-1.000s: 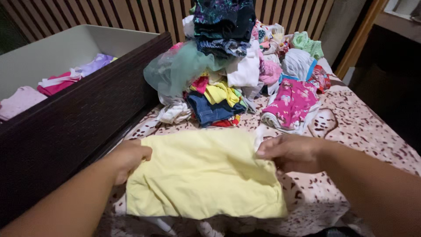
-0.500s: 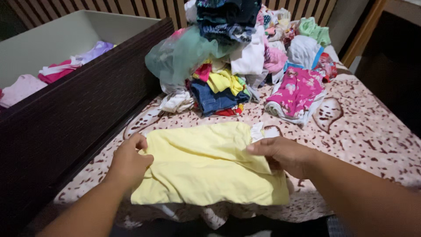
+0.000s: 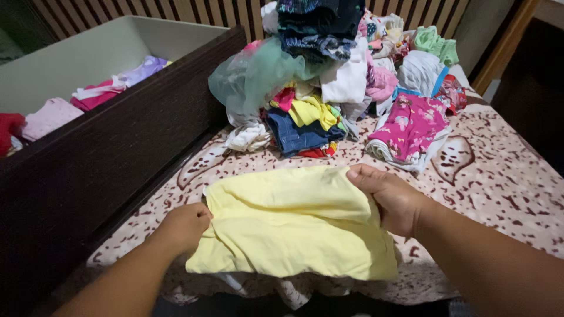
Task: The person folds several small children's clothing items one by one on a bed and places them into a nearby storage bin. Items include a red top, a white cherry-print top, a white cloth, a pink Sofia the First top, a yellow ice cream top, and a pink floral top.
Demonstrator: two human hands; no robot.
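Note:
A pale yellow cloth [image 3: 294,226] lies spread on the spotted bed cover [image 3: 499,176] right in front of me. My left hand [image 3: 185,226] grips its left edge, fingers curled into the fabric. At the cloth's upper right corner my right hand [image 3: 390,196] pinches the fabric, thumb on top. The cloth is creased and a little lifted between both hands.
A heap of mixed colourful clothes [image 3: 329,88] rises behind the cloth, with a pink flowered garment [image 3: 411,126] at its right. On the left stands an open dark wooden drawer [image 3: 117,147] holding folded pink and lilac clothes [image 3: 100,91]. A slatted wall runs along the back.
My right hand has moved from lying over the cloth's right side to gripping its upper right corner. My left hand closed on the left edge, and the cloth is more gathered.

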